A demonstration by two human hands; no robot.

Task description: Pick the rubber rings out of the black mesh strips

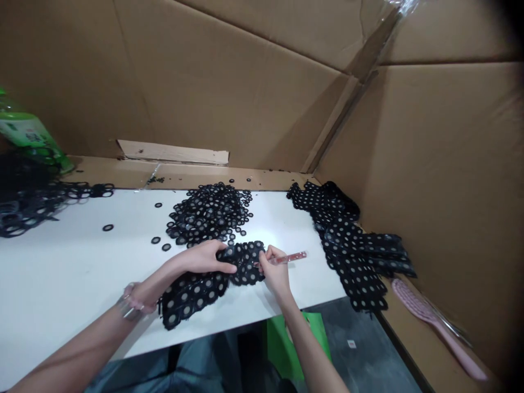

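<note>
The dotted black strip [245, 271] lies on the white tabletop [82, 297], pale round spots in close rows, its edges scalloped. I can't make out the writing on the green bottle [33, 134] at far left. Other dotted pieces [347, 240] pile up on the right, some past the table's edge; a heap of black rings [208, 213] crowds just behind the strip. My left hand [204, 257] covers part of it, thumb and fingers apart, while my right hand [275, 270] pinches a slim reddish stick [297, 256].
</note>
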